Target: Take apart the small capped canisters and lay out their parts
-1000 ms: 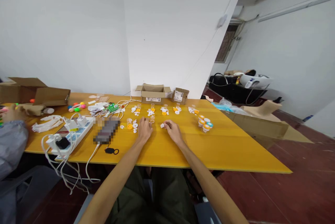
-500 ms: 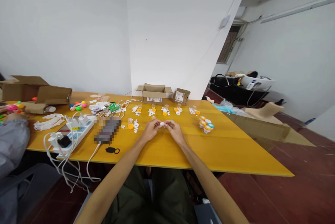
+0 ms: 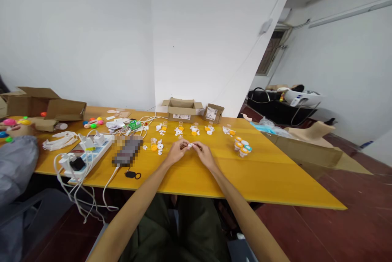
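Note:
Above the yellow table, my left hand and my right hand pinch one small white plastic part between their fingertips. Fingers cover much of it, so its exact shape is hard to make out. Left of my left hand lie an orange ring-shaped part, several white discs and a clear cup. Behind my hands runs a row of similar piles, each with white pieces, orange pieces and a clear cup. To the right stands a cluster of small containers with orange, white and teal tops.
Two cardboard boxes stand against the wall. On the left are a power strip with tangled cables, a blurred-out dark device, a black key fob and colourful balls. A person's grey sleeve is at far left.
The white part has turned slightly between my fingertips, while both hands stay in nearly the same place. The view has shifted a little, and the person's sleeve at left has moved slightly.

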`<control>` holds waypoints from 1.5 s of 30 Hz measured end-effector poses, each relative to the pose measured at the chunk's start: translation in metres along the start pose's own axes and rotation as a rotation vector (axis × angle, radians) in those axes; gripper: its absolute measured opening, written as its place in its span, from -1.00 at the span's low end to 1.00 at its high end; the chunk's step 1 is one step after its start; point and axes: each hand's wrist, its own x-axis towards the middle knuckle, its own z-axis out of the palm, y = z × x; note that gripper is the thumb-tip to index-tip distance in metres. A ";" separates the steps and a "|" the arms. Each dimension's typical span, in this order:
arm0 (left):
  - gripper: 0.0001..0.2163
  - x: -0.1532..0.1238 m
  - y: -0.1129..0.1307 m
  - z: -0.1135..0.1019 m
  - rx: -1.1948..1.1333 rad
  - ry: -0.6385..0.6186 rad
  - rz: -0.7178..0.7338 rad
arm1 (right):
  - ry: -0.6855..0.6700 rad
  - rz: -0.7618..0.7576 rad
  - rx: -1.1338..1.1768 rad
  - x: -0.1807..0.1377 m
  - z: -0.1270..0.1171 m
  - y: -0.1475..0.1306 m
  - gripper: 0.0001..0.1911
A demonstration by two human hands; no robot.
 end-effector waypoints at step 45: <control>-0.85 -0.001 0.003 -0.003 -0.121 -0.094 -0.056 | 0.028 -0.082 -0.460 -0.003 0.007 0.010 -0.71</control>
